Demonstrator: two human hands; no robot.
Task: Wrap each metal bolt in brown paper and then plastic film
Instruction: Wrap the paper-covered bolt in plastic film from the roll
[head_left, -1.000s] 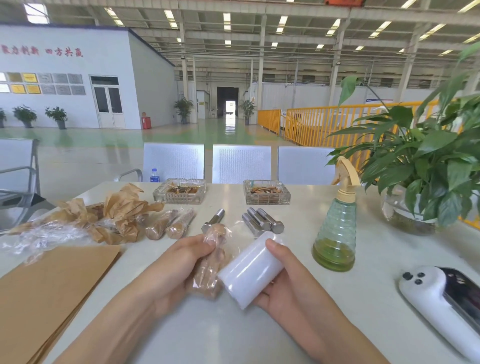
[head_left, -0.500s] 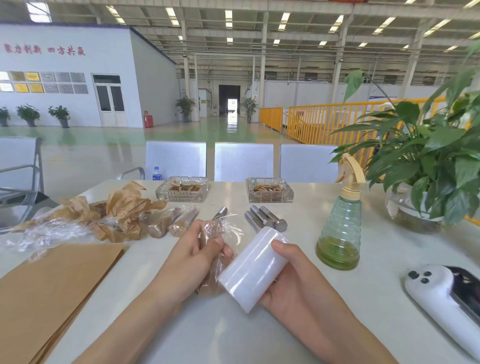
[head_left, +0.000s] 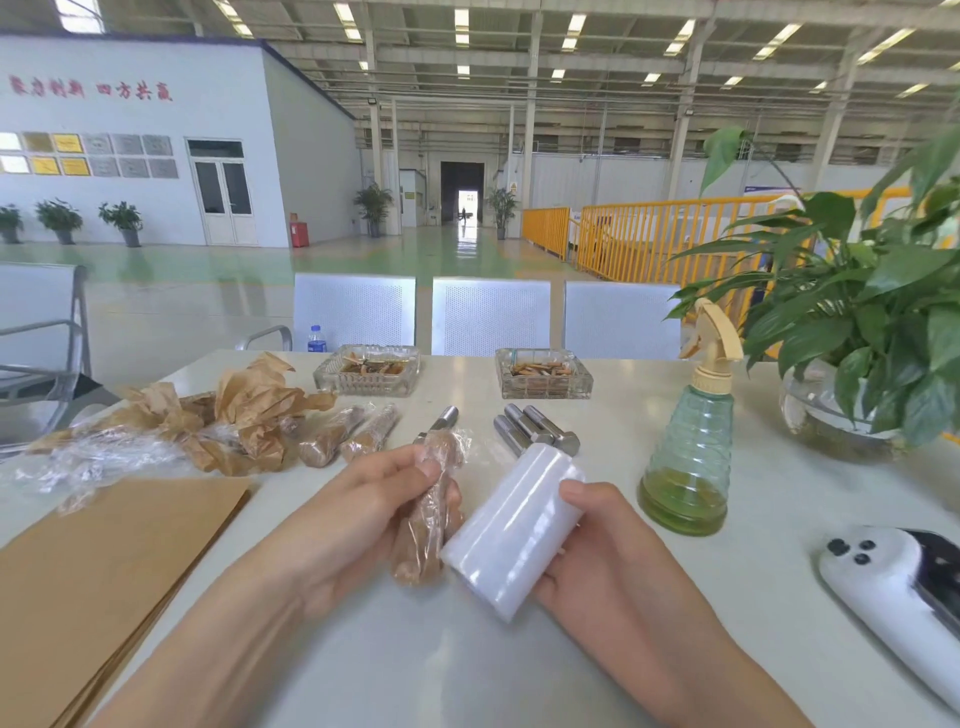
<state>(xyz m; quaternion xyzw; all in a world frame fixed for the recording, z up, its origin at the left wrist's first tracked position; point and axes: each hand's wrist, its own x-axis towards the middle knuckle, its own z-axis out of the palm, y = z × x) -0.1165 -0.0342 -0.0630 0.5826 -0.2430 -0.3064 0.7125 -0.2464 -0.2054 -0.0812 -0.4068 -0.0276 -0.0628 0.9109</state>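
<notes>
Film (head_left: 434, 506) blurs the wrapped bolt (head_left: 421, 551); roll (head_left: 511, 535) hides right fingers.

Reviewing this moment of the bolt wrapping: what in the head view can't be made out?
- Bolt inside the bundle gripped by the left hand: hidden by brown paper and film.
- Film between bundle and plastic film roll, held by the right hand: too clear to tell whether attached.
- Bare bolts: partly behind the roll.
- White device: cut off by the right edge.
</notes>
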